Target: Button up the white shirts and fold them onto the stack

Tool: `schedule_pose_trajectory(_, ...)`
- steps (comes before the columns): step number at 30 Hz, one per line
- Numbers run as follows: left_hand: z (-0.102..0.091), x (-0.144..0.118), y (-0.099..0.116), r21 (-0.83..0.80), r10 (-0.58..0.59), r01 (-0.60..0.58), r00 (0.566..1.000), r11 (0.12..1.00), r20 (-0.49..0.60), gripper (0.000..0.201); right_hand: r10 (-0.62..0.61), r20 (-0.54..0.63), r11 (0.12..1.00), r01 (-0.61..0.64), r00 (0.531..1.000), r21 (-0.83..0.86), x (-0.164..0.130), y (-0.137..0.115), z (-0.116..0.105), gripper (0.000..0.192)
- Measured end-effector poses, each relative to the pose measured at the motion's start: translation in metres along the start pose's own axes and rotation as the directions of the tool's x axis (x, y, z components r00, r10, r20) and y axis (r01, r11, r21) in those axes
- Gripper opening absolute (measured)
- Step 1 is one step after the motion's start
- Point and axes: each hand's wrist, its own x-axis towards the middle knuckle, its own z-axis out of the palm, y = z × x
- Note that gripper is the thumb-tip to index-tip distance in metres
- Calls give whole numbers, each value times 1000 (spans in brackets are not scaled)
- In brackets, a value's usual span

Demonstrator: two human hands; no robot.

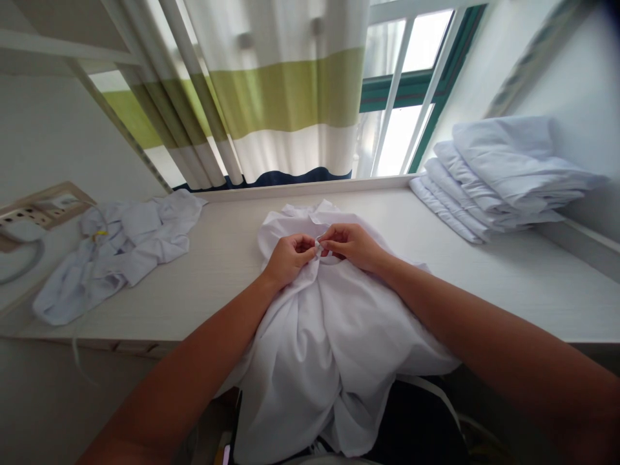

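Observation:
A white shirt (300, 342) is spread over the desk edge in front of me, its collar end lying on the desktop and its lower part hanging down toward my lap. My left hand (289, 259) pinches the fabric near the collar opening between thumb and fingers. Right beside it, my right hand (352, 247) pinches the same spot, so the fingertips nearly meet. Whether a button sits between the fingers is too small to tell. Loose folds run down from the pinched place.
Folded white garments (508, 171) are stacked at the desk's right back. Crumpled white cloth (140, 236) lies on the left, near a socket strip (46, 210) with a plugged-in cable. A striped curtain (285, 97) and a barred window (402, 97) stand behind the white desk (227, 258).

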Motion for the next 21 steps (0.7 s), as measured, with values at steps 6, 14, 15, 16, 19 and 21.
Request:
schedule_pose_trajectory(6, 0, 0, -1, 22, 1, -1, 1000, 1000, 0, 24, 5, 6, 1000, -5, 1000, -17, 1, 3, 0, 29)
schedule_pose_trajectory(14, -1, 3, -1, 41, -19, 18, 999, 999, 35, 28, -43, 6, 996, 44, 999, -80, 0, 0, 1, 27)
schedule_pose_trajectory(15, -1, 3, -1, 38, -26, 25, 999, 999, 33, 29, -55, 13, 995, 56, 998, -79, 0, -1, 1, 28)
schedule_pose_trajectory(16, -1, 3, -1, 34, -31, 30, 999, 999, 30, 30, -66, 18, 995, 68, 998, -79, 0, -1, 1, 29)
schedule_pose_trajectory(19, -2, 3, -1, 12, -30, 29, 999, 999, 27, 29, -90, 14, 991, 91, 996, -97, 1, -1, 0, 30)
schedule_pose_trajectory(21, -2, 3, -1, -5, -28, 29, 999, 1000, 32, 26, -95, 15, 990, 96, 995, -107, 1, 0, 0, 29)
